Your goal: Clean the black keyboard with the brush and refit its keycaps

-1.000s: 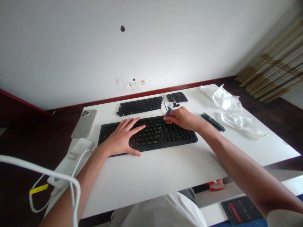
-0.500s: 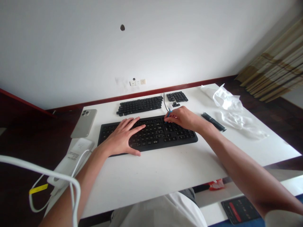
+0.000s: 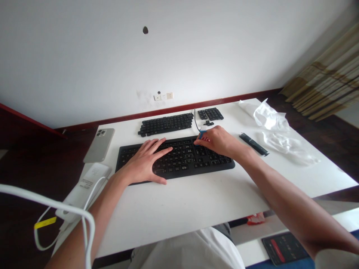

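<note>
A black computer keyboard lies on the white desk, and its keys show pale legends. My left hand rests flat on its left half, fingers spread, holding nothing. My right hand is over the keyboard's upper right area, pinching a small blue-handled brush with white bristles pointing up. Behind the keyboard lie two blocks of loose black keycaps, plus a few small keycaps. A thin black cable runs between the blocks.
A grey phone lies left of the keyboard, and a white power adapter with white cable sits at the near left corner. A black pouch and crumpled clear plastic lie on the right. Dark floor surrounds the desk.
The brush has tilted more upright in my right hand, its white bristles now showing above the fingers. My left hand has not moved.
</note>
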`<act>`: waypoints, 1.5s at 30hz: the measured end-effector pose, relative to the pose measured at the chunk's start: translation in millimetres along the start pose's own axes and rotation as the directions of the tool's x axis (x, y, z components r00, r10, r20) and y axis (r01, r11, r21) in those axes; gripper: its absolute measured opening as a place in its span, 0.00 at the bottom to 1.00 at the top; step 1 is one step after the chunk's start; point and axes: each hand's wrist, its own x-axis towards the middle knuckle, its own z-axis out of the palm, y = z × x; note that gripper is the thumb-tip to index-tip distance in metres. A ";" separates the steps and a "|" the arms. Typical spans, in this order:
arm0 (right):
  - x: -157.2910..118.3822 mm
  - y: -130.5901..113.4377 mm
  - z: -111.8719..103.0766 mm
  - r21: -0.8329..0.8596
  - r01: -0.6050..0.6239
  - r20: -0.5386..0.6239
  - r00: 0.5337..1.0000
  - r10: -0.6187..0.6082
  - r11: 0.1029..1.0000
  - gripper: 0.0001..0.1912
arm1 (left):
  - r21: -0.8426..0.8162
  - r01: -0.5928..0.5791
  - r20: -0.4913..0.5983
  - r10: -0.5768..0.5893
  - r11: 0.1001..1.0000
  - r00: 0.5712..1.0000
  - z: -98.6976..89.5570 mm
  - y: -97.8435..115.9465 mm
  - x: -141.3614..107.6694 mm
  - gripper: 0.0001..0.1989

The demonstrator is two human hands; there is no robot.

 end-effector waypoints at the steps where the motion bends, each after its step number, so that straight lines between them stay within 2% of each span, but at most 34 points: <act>1: 0.2 -0.2 -0.3 0.006 -0.010 0.004 1.000 0.010 1.000 0.15 | 0.001 0.000 0.000 0.000 1.000 1.000 0.0 0.1 -0.1 0.58; 4: 0.8 -3.0 -0.5 -0.015 -0.045 0.015 0.999 0.045 0.999 0.16 | 0.004 0.000 -0.002 0.000 1.000 1.000 -0.2 0.5 0.0 0.58; 10: 1.3 -13.8 3.9 -0.167 -0.160 -0.019 0.987 0.159 0.973 0.23 | 0.004 -0.003 0.004 0.003 1.000 1.000 -0.2 0.2 1.0 0.58; 14: 1.1 -16.0 7.5 -0.183 -0.151 -0.007 0.988 0.152 0.971 0.27 | -0.021 -0.011 -0.012 0.010 1.000 1.000 0.5 -1.2 0.7 0.58; 22: 1.8 -18.7 12.1 -0.132 -0.133 0.020 0.990 0.137 0.982 0.25 | -0.017 -0.019 -0.020 0.018 1.000 1.000 1.5 -2.1 0.5 0.59; 27: 4.8 -18.6 16.2 -0.057 -0.252 -0.017 0.968 0.252 0.966 0.25 | -0.009 -0.025 -0.020 0.024 1.000 0.999 1.1 -1.4 0.8 0.58; 32: 7.4 -8.9 14.5 0.172 -0.322 -0.098 0.935 0.341 0.931 0.25 | 0.007 -0.024 -0.011 0.024 1.000 1.000 0.5 -0.9 1.1 0.59; 34: 7.6 -1.2 10.0 0.214 -0.282 -0.129 0.941 0.313 0.935 0.25 | 0.008 -0.027 -0.016 0.027 1.000 1.000 -0.2 -0.4 1.2 0.59; 37: 6.8 9.9 2.9 0.237 -0.104 -0.144 0.980 0.141 0.966 0.21 | 0.011 -0.035 -0.022 0.035 0.999 0.999 -1.3 0.3 1.0 0.58; 39: 5.8 14.1 -0.1 0.272 -0.032 -0.139 0.988 0.072 0.962 0.19 | 0.007 -0.042 -0.031 0.043 0.999 0.999 -1.4 0.2 0.8 0.58; 45: 1.1 12.3 -8.4 0.187 -0.094 0.003 0.995 0.095 0.978 0.15 | -0.003 -0.039 -0.030 0.039 0.999 0.999 0.1 -1.2 0.0 0.58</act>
